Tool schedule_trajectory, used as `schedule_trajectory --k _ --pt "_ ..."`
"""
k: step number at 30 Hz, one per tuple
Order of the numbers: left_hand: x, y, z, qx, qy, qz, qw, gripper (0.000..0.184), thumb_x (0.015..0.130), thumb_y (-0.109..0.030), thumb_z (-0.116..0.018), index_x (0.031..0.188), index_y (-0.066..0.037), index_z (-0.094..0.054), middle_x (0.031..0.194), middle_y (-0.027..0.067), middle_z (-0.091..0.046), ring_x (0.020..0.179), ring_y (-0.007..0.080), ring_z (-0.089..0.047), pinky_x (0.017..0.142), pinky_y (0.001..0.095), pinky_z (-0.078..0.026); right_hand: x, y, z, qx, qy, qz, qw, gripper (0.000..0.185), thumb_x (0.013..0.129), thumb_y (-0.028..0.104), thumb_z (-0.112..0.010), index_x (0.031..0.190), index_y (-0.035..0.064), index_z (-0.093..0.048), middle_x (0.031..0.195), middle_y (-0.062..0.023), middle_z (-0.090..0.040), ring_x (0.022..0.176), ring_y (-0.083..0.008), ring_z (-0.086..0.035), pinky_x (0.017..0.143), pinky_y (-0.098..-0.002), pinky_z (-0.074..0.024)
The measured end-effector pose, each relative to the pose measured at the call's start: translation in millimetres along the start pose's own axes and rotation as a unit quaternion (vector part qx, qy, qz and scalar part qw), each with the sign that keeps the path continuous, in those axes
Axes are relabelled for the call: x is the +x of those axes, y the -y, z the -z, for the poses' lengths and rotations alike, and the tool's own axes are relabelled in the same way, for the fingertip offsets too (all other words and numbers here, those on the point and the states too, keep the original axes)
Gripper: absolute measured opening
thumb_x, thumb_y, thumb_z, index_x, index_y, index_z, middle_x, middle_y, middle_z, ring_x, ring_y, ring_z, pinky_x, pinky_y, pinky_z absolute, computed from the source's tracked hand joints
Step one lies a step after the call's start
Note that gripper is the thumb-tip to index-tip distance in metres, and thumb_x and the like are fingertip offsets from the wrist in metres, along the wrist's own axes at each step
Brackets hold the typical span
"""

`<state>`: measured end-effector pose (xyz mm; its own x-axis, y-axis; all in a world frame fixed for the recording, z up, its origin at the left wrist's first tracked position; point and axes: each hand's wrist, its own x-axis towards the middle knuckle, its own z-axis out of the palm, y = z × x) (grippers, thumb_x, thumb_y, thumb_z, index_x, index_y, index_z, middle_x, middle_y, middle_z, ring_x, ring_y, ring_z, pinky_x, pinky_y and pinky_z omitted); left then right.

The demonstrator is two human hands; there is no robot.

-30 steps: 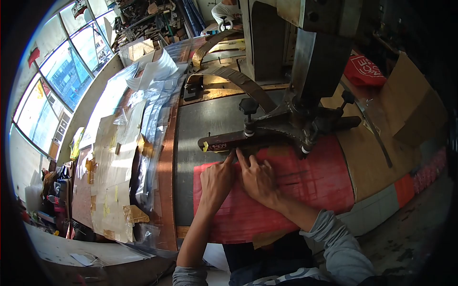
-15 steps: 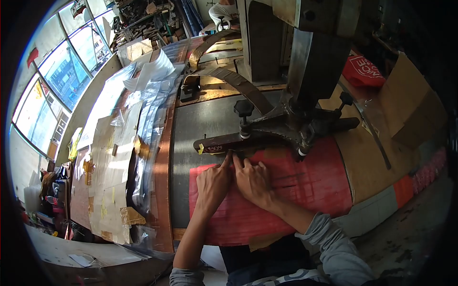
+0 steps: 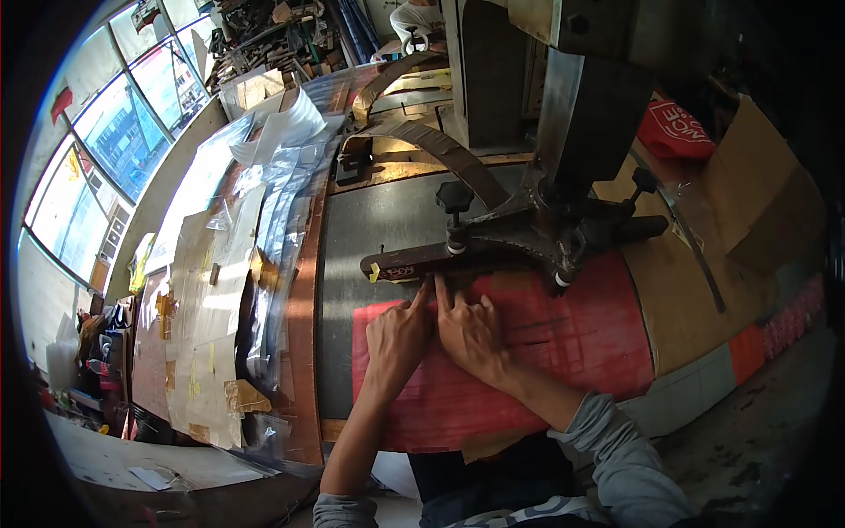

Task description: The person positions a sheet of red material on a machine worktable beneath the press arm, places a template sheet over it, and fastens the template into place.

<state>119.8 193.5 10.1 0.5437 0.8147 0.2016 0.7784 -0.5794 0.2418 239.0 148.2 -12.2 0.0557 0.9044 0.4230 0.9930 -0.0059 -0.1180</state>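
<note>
My left hand [image 3: 398, 339] rests over a red sheet [image 3: 572, 343], its index finger stretched forward and its other fingers curled in. Beside it my right hand [image 3: 471, 333] takes a similar pose, index finger straight against the front edge of a dark metal bar [image 3: 409, 265] marked with pale writing and a yellow bit of tape. Both fingertips meet close together at that edge. Anything small under them is too hidden to make out. The bar belongs to a press head [image 3: 546, 224] with black knobs [image 3: 453, 199], above a dark metal plate [image 3: 352, 238].
Cardboard and clear plastic sheets [image 3: 211, 299] cover the left side. Curved taped strips [image 3: 422, 145] arch behind the plate. To the right stand a brown cardboard piece [image 3: 766, 185] and a red bag [image 3: 673, 128]. Another person [image 3: 414, 19] is partly visible at the back.
My right index finger has slid slightly forward against the bar. My left hand stays nearly in place, and the whole view has shifted a little.
</note>
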Motion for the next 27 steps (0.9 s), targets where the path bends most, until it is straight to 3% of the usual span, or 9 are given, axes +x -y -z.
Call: schedule_trajectory --k 6,9,12,15,23,25,27 --pt "2 -2 -2 0.011 0.008 0.028 1.0 0.054 0.08 -0.017 -0.058 0.132 -0.019 -0.044 0.064 0.0139 -0.062 0.055 0.0296 -0.062 0.046 0.041 -0.046 3 -2 -1 0.01 0.023 -0.001 1.0 0.048 0.077 0.013 -0.057 0.124 0.0032 -0.052 0.073 -0.0141 -0.062 0.054 -0.0236 -0.063 0.066 -0.0356 -0.0484" --pt "1 -5 3 0.011 0.004 0.015 1.0 0.055 0.08 -0.017 -0.057 0.132 -0.007 -0.042 0.063 0.0145 -0.062 0.054 0.0293 -0.062 0.046 0.0402 -0.047 2 -3 0 0.025 0.018 -0.005 1.0 0.051 0.077 0.012 -0.057 0.127 0.005 -0.05 0.073 -0.0145 -0.062 0.054 -0.0246 -0.063 0.066 -0.0369 -0.0487" --pt "1 -13 3 0.031 0.013 0.07 0.997 0.053 0.078 -0.014 -0.056 0.125 0.007 -0.043 0.064 0.0156 -0.063 0.057 0.0284 -0.064 0.047 0.0384 -0.048 -1 -3 1 0.025 -0.006 0.001 1.0 0.055 0.076 0.011 -0.056 0.13 0.0067 -0.048 0.072 -0.0134 -0.062 0.055 -0.0237 -0.063 0.068 -0.0374 -0.0486" --pt "0 -7 -4 0.054 -0.012 0.019 0.998 0.051 0.076 -0.011 -0.056 0.119 0.014 -0.044 0.065 0.016 -0.063 0.059 0.0275 -0.065 0.049 0.0362 -0.05 1 -3 0 0.028 0.014 0.012 0.999 0.057 0.076 0.012 -0.055 0.132 0.0072 -0.047 0.073 -0.0116 -0.062 0.054 -0.0205 -0.063 0.07 -0.0369 -0.0481" --pt "0 -12 1 0.081 -0.004 0.023 0.996 0.05 0.077 -0.01 -0.055 0.12 0.013 -0.046 0.068 0.0148 -0.064 0.061 0.0264 -0.065 0.049 0.0347 -0.05 1 -6 -2 0.024 0.01 0.021 0.999 0.059 0.075 0.012 -0.057 0.133 0.0078 -0.046 0.071 -0.0105 -0.062 0.054 -0.0208 -0.063 0.067 -0.0364 -0.0472" --pt "0 -13 2 0.078 -0.008 0.022 0.997 0.05 0.077 -0.01 -0.055 0.12 0.013 -0.046 0.068 0.0139 -0.064 0.06 0.0259 -0.065 0.049 0.0347 -0.05 4 -5 -1 0.044 0.031 0.001 0.999 0.06 0.073 0.011 -0.058 0.133 0.009 -0.046 0.073 -0.0144 -0.063 0.057 -0.0251 -0.064 0.067 -0.0379 -0.0481" --pt "0 -7 -7 0.07 -0.022 0.034 0.997 0.048 0.083 -0.019 -0.055 0.123 0.005 -0.047 0.064 0.0145 -0.063 0.057 0.0279 -0.064 0.047 0.0377 -0.048 4 -4 2 0.058 0.044 -0.009 0.997 0.061 0.073 0.01 -0.059 0.132 0.0099 -0.046 0.074 -0.0165 -0.063 0.059 -0.0273 -0.064 0.067 -0.0386 -0.0486"
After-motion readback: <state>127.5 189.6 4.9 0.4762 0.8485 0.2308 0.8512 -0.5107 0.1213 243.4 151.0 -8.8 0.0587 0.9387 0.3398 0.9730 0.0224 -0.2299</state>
